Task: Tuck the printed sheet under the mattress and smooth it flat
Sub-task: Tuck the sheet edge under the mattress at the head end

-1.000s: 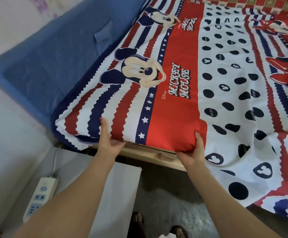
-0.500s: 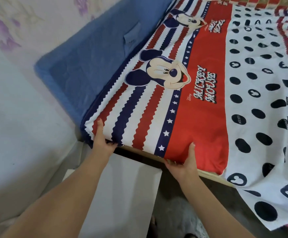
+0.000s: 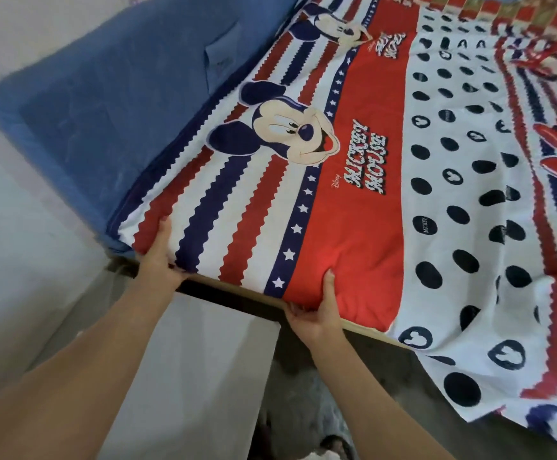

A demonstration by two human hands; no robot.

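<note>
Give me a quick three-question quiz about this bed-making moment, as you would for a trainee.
1. True or false: the printed sheet hangs loose over the bed edge to the right of the right hand.
2. Which band of the sheet does the right hand grip? A) red B) dotted white C) blue
3. Fill in: the left hand holds the mattress edge near the ___ padding beside the sheet.

Key: 1 true; 2 A; 3 blue
</note>
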